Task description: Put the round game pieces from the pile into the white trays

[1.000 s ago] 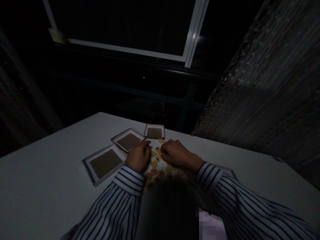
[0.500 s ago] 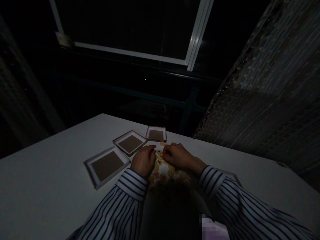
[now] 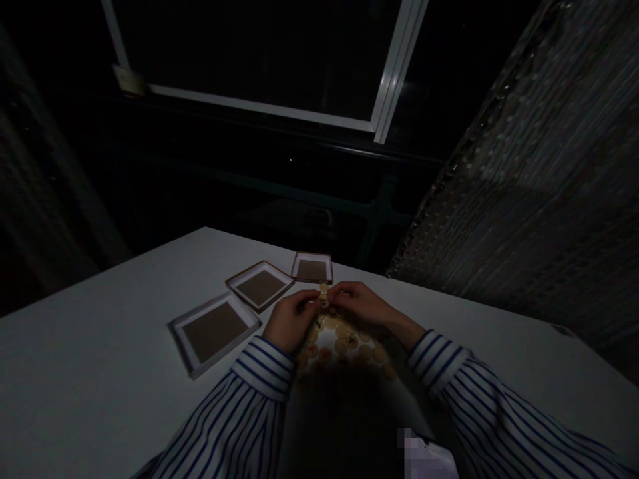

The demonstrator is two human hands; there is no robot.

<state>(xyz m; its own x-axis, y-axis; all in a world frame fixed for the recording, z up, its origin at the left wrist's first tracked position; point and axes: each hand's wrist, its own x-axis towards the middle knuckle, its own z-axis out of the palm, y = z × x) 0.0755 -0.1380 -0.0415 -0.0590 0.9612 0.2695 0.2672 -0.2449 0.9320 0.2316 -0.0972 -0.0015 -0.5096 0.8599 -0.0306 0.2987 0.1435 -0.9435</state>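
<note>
Round wooden pieces (image 3: 341, 346), some with dark or red marks, lie scattered on the white table (image 3: 124, 332) in front of me. My left hand (image 3: 290, 319) and my right hand (image 3: 363, 306) meet at the far end of the pieces. Between their fingertips they pinch a marked round piece (image 3: 323, 301), one hand on each side. Another pale round piece (image 3: 324, 288) shows just beyond the fingertips. A dark shadow covers the nearest pieces.
Three shallow open boxes stand left of and beyond my hands: a near one (image 3: 214, 332), a middle one (image 3: 260, 286) and a far one (image 3: 312, 267). A beaded curtain (image 3: 524, 186) hangs at the right.
My hands have come closer together, with a marked round piece now between their fingertips. More pieces show beneath my right hand, which has lifted off them slightly.
</note>
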